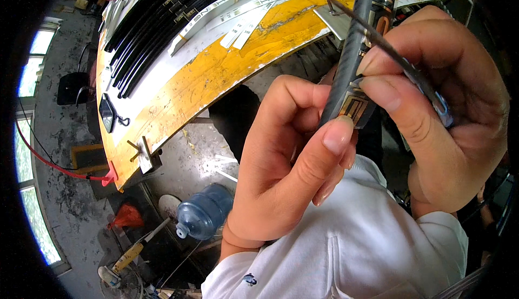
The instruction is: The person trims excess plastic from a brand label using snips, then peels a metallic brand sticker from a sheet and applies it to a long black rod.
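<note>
My left hand (292, 153) is closed round the lower end of a black tube with a woven carbon look (348, 55), its thumb pressed by a gold rectangular decal. More gold and black markings run up the tube, which slants upward and away. My right hand (438, 93) is closed, with thumb and forefinger pinched together at the tube's surface just above that decal; whatever small piece lies between the tips is too small to make out. A thin dark blade-like tool (397, 55) with a bluish end is tucked in the right hand and crosses in front of the tube.
A yellow-edged workbench (200, 104) curves behind, bearing a row of black rods (178, 23), white printed strips (259, 20) and a small black device (107, 112). A metal clamp (144, 154) sits on its edge. Below stand a blue water jug (204, 212) and a fan (121, 283).
</note>
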Demonstrator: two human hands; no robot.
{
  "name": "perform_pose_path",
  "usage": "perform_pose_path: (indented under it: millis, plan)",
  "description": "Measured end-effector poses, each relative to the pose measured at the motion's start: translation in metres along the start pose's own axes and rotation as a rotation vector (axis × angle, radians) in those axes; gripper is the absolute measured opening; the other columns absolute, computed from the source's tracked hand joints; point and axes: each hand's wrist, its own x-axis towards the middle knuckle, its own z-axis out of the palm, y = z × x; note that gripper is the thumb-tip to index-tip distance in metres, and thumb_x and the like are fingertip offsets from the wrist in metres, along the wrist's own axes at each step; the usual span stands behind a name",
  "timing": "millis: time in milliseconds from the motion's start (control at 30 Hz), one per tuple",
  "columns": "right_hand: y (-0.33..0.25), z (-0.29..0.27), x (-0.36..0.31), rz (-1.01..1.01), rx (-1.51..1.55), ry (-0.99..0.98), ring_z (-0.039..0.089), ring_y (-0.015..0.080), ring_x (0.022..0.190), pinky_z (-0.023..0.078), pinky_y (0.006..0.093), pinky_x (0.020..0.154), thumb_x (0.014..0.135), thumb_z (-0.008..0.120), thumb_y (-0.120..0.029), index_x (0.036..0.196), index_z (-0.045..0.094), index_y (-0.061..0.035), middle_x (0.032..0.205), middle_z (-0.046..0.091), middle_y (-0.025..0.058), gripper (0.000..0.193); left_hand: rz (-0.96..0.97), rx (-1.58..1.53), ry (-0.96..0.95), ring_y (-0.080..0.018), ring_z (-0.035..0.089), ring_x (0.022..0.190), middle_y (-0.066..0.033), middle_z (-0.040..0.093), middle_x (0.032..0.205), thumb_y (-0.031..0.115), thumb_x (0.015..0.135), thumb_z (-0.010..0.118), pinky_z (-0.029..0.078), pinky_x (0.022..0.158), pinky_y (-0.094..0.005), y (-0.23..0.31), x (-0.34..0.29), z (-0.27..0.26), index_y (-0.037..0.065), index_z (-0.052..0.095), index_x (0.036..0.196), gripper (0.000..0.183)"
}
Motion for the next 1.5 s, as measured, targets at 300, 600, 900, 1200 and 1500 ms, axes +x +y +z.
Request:
perform_pose_path:
  millis: [300,600,900,1200,1500]
  plan:
    - [0.003,-0.003,0.003,-0.097,-0.080,-0.052,0.051,0.0123,0.065,0.038,0.0220,0.057,0.071,0.062,0.002,0.085,0.059,0.0031,0.073,0.055,0.0087,0.014,0.067,0.030,0.010,-0.0091,0.036,0.038,-0.0149,0.051,0.067,0.018,0.087,0.047,0.026,0.032,-0.0178,-0.004,-0.003,0.000,-0.007,0.045,0.105,0.031]
    - [0.000,-0.012,0.005,-0.120,-0.133,-0.071,0.051,0.0125,0.062,0.037,0.0224,0.053,0.071,0.061,0.001,0.084,0.060,0.0030,0.071,0.055,0.0089,0.014,0.088,0.010,-0.025,-0.0084,0.034,0.035,-0.0142,0.049,0.064,0.020,0.087,0.049,0.024,0.030,-0.0183,-0.004,0.000,0.004,-0.006,0.043,0.102,0.031]
    - [0.004,0.016,-0.004,-0.087,-0.012,0.218,0.051,0.0122,0.058,0.036,0.0216,0.051,0.064,0.063,0.003,0.080,0.062,0.0018,0.068,0.055,0.0071,0.016,0.094,0.035,-0.017,-0.0079,0.034,0.035,-0.0136,0.048,0.063,0.020,0.087,0.050,0.024,0.030,-0.0182,-0.006,-0.001,0.003,-0.005,0.042,0.101,0.030]
    - [0.003,-0.005,0.001,-0.109,-0.109,0.012,0.051,0.0121,0.059,0.036,0.0217,0.052,0.072,0.064,-0.005,0.082,0.062,0.0015,0.069,0.055,0.0071,0.012,0.027,-0.105,-0.222,-0.0052,0.039,0.048,-0.0110,0.055,0.081,0.014,0.090,0.052,0.028,0.041,-0.0166,-0.004,0.000,-0.009,-0.002,0.035,0.105,0.028]
    - [0.001,-0.006,0.003,-0.133,-0.127,-0.035,0.049,0.0096,0.060,0.036,0.0199,0.052,0.073,0.063,-0.001,0.088,0.061,0.0016,0.071,0.055,0.0064,0.016,0.077,0.014,-0.012,-0.0067,0.031,0.033,-0.0129,0.048,0.062,0.020,0.084,0.051,0.022,0.029,-0.0186,-0.006,-0.003,0.004,-0.007,0.041,0.103,0.034]
